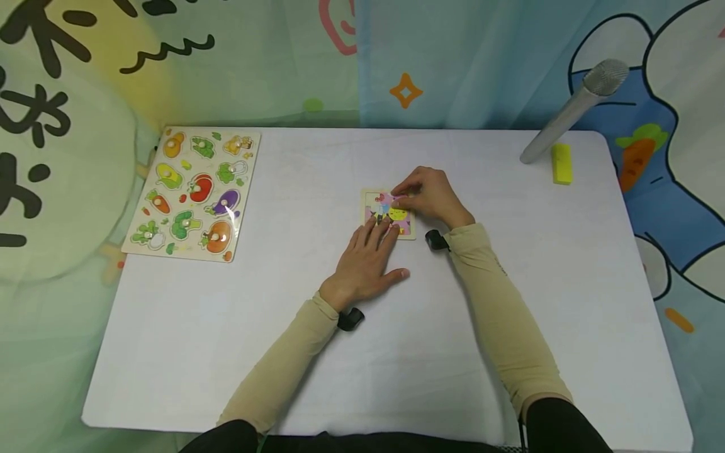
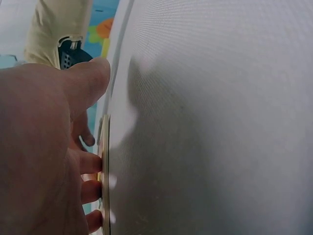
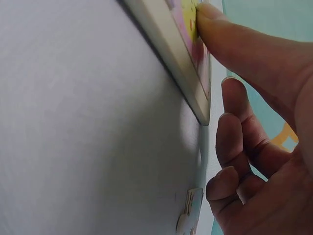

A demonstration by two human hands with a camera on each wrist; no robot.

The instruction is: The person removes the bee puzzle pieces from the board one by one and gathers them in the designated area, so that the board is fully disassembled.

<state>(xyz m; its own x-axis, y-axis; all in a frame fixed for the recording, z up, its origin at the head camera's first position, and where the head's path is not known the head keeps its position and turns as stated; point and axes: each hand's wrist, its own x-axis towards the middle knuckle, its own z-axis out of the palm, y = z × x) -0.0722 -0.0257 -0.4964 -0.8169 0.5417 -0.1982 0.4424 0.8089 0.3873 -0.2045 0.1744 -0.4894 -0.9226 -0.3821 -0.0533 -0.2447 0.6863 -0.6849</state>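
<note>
A small square jigsaw puzzle (image 1: 370, 196) in a pale wooden frame lies at mid-table, its picture pink with a yellow round shape. My left hand (image 1: 365, 264) is spread flat, its fingertips resting on the near edge of the puzzle, thumb stretched out to the side. At the puzzle's upper right part, my right hand (image 1: 433, 196) pinches a pink puzzle piece (image 1: 399, 197) between thumb and forefinger. The right wrist view shows the thumb (image 3: 230, 36) tip right at the picture surface, with the other fingers curled beside the frame; the forefinger is hidden there.
A vegetable knob puzzle board (image 1: 189, 195) lies at the table's back left. Toward the back right are a grey microphone (image 1: 572, 113) and a yellow block (image 1: 562, 163). Thin loose pieces (image 3: 191, 213) lie on the table past the right hand. A patterned curtain (image 1: 453, 63) hangs behind.
</note>
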